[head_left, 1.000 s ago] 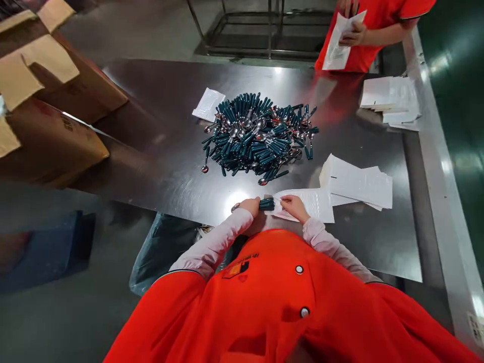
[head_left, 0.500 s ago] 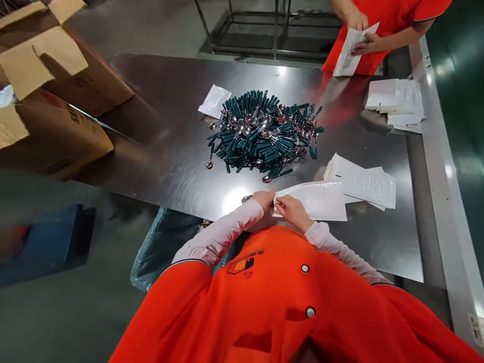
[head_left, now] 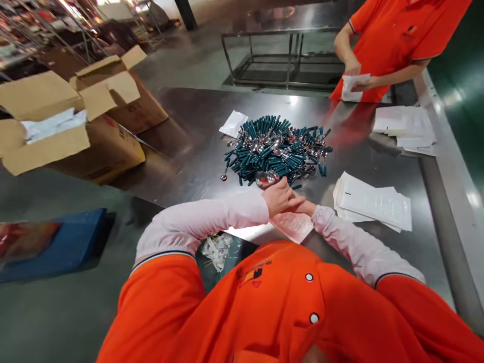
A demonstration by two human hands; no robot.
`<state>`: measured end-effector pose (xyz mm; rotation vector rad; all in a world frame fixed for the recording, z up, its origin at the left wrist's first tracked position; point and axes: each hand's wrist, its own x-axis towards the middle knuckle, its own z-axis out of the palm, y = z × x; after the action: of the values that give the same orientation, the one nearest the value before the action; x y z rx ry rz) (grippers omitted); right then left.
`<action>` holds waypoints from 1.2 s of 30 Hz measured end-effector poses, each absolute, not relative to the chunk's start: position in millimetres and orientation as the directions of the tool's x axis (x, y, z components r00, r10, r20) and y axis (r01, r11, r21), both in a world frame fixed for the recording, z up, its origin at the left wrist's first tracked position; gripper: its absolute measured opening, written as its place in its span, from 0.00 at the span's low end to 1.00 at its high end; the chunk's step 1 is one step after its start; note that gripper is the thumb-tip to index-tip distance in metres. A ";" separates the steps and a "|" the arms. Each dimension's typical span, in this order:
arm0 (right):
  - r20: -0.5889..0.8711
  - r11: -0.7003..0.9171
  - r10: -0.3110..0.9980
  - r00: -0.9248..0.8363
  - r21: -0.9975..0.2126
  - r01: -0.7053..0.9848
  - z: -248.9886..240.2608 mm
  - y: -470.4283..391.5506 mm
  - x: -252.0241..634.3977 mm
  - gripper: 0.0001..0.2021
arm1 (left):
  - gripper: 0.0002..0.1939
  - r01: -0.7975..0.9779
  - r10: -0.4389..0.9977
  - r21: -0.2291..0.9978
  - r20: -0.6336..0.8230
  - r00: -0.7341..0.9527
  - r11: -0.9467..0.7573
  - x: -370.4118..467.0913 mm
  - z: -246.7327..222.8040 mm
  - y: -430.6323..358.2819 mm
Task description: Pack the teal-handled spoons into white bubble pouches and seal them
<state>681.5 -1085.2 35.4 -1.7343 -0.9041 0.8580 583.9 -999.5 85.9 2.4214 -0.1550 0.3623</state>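
1. The bunch of spoons (head_left: 266, 179) is at the hands, its shiny bowls poking out past the fingers. The handles are hidden, maybe held together so they don't spread.
2. The left hand (head_left: 279, 195) has its fingers bent over the right hand (head_left: 301, 205). They touch, but I can't tell what either one pinches.
3. A thin white bag (head_left: 293, 227) sticks out under both hands, perhaps kept there to go round the handles.
4. Just beyond is the big spoon pile (head_left: 282, 146), in the middle of the shiny tabletop (head_left: 185, 131). I think that lets people on both sides reach it.
5. The bag stack (head_left: 378, 204) lies near the right hand, likely for easy grabbing.
6. Across from them, another person (head_left: 393, 50) holds a small packet (head_left: 353, 86).
7. An open cardboard box (head_left: 113, 143) stands at the left.
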 end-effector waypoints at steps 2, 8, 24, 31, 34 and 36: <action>-0.092 -0.204 0.900 0.427 -0.953 0.225 33.7 -1091.5 671.2 0.05 | 0.17 -0.238 -0.005 0.589 0.370 0.929 -0.772 577.4 106.2 -989.8; 0.022 0.014 0.874 0.486 -1.000 0.020 29.5 -1122.9 645.8 0.20 | 0.28 -0.105 -0.077 0.515 0.076 0.994 -0.851 562.1 150.4 -965.4; -0.016 -0.014 0.670 0.742 -1.000 -0.009 -23.5 -1153.0 663.7 0.25 | 0.12 0.119 0.190 0.375 0.159 0.969 -0.919 560.6 46.1 -973.6; 0.030 0.006 0.665 0.746 -0.999 0.035 -24.0 -1138.9 662.0 0.15 | 0.03 -0.050 0.215 0.593 0.367 0.905 -0.804 587.6 27.0 -1004.4; 0.027 0.020 0.655 0.755 -1.000 0.018 -21.4 -1139.4 663.1 0.15 | 0.05 -0.019 0.353 0.833 0.255 0.900 -0.553 588.6 25.7 -991.9; -0.013 0.024 0.625 0.780 -0.999 -0.036 -20.8 -1139.2 664.5 0.19 | 0.08 0.048 0.562 0.962 0.117 0.819 -0.270 574.6 26.0 -968.4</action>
<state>664.5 -1139.2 -20.8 -1.4703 -0.5053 0.5465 574.6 -968.4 26.0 1.7939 0.4684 0.5286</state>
